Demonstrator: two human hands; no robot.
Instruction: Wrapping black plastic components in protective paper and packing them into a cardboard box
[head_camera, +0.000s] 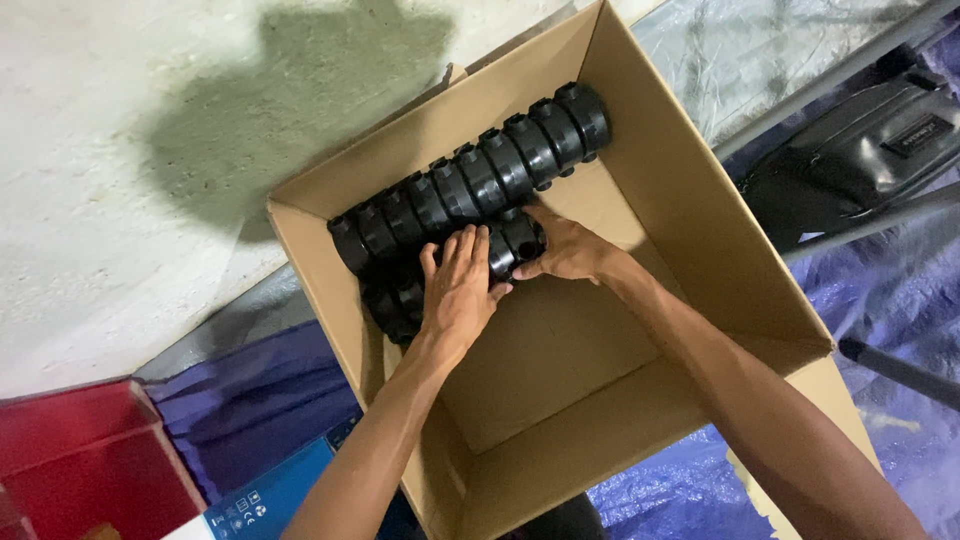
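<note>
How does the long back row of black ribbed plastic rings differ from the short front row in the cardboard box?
The back row of black ribbed plastic rings spans nearly the whole box wall, untouched. The front row is shorter, partly hidden under the left hand, with the right hand at its end. Both lie inside the brown cardboard box, looking alike.

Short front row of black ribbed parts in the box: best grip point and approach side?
Probably clamp the short row at its two ends, coming from above through the open top of the cardboard box. The ends are exposed; the long row blocks the far side. The left hand lies on top and the right hand is at its right end.
</note>
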